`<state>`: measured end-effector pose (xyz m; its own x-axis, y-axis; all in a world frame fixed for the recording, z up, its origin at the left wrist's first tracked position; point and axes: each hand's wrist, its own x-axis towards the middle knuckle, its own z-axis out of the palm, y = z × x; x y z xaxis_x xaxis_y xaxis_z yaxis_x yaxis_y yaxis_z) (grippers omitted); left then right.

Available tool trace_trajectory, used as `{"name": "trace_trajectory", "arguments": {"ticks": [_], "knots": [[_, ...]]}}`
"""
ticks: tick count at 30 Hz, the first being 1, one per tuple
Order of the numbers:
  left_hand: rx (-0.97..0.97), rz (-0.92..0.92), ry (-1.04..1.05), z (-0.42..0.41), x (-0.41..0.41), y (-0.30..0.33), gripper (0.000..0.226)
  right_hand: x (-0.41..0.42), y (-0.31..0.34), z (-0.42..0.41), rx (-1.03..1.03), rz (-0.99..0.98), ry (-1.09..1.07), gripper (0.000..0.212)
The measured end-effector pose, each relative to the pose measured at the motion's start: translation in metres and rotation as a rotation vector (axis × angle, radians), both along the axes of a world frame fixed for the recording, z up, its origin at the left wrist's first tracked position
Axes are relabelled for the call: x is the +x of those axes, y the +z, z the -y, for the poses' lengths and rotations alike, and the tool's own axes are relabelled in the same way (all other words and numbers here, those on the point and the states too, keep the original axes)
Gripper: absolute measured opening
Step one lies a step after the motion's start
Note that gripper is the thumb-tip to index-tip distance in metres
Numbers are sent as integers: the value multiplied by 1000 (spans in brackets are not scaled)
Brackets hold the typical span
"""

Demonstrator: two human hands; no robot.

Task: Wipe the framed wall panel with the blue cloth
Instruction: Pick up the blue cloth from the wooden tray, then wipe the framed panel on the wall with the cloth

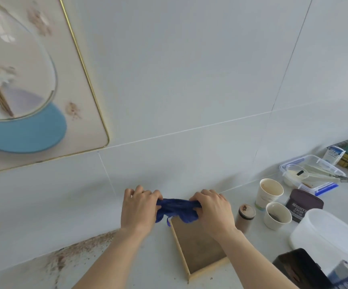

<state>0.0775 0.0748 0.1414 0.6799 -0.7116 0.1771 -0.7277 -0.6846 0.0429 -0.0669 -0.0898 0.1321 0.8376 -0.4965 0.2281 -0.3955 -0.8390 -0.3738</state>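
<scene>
Beside a HERSHEY'S tin (303,206), both hands' grip holds blue cloth (176,210).

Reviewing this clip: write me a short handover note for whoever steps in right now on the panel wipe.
Left hand and right hand: both shut on the blue cloth, bunched between them, low over the counter near the wooden tray.
Panel: on the wall, upper left, untouched; brown spots show on it.
Done: cloth in grip.
Left: raise the cloth and wipe the panel.
</scene>
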Motion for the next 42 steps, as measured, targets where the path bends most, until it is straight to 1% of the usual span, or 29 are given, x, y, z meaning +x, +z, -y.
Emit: {"name": "trace_trajectory", "arguments": {"ticks": [7,13,15,18,20,22,24,28,31,33,35,36,37,38,40,42], "knots": [[-65,86,73,-71,19,66,13,32,66,-59,-77,45,57,31],[-115,149,130,-134,35,110,17,57,109,-112,-94,73,121,32],[-127,165,151,-153,40,122,17,67,123,-128,-86,75,126,32],[-172,186,172,-175,48,136,15,78,143,-149,-17,65,98,29],[-206,192,183,-187,52,145,15,85,153,-159,70,84,89,26],[-264,191,190,-196,54,153,13,92,159,-165,215,132,109,24],[-351,184,177,-202,57,160,10,97,168,-167,454,209,136,22],[-470,121,126,-206,60,179,8,97,188,-170,1016,313,168,19],[-579,-15,89,-201,57,192,11,103,197,-178,1337,407,220,24],[-657,-135,105,-193,53,197,14,109,205,-186,1510,487,231,30],[-726,-189,130,-184,47,199,14,115,212,-193,1653,518,304,36],[-765,-200,142,-179,45,199,12,117,216,-198,1687,507,357,38],[-789,-202,152,-174,42,199,10,118,219,-201,1678,486,403,38],[-797,-204,151,-170,40,200,7,120,219,-203,1623,465,428,35],[-793,-233,95,-164,42,198,9,124,217,-204,1458,465,420,26],[-768,-267,7,-164,46,199,17,128,214,-200,1309,544,320,17]]}}
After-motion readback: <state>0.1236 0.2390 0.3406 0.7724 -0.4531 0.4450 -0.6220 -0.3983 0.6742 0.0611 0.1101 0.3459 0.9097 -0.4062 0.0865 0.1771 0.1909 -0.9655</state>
